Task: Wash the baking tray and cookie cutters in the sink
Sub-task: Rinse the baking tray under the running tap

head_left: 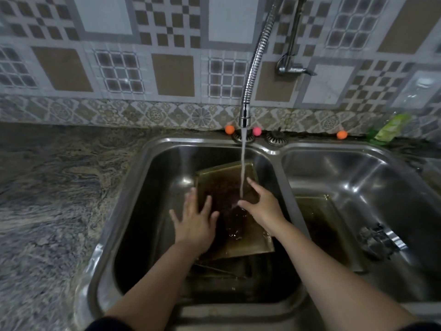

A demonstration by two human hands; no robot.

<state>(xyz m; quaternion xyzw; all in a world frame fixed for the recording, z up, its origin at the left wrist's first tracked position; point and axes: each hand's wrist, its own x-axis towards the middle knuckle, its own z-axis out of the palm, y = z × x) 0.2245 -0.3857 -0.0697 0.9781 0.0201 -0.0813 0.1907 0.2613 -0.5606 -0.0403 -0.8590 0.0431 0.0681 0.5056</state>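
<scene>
A gold-coloured baking tray (248,244) leans tilted in the left basin of a steel double sink (133,187), its dark inner face up. Water runs from the flexible tap (250,75) onto the tray's middle. My left hand (194,223) lies flat with spread fingers on the tray's left edge. My right hand (262,206) rests with straight fingers on the tray's right part, just beside the stream. A second gold tray (319,223) stands in the right basin. Metal cookie cutters (377,240) lie in the right basin.
A marbled stone counter (52,199) runs to the left of the sink. A green dish-soap bottle (389,130) lies at the back right by the tiled wall. Small orange and pink balls (229,129) sit behind the sink rim. Dark items lie under the tray.
</scene>
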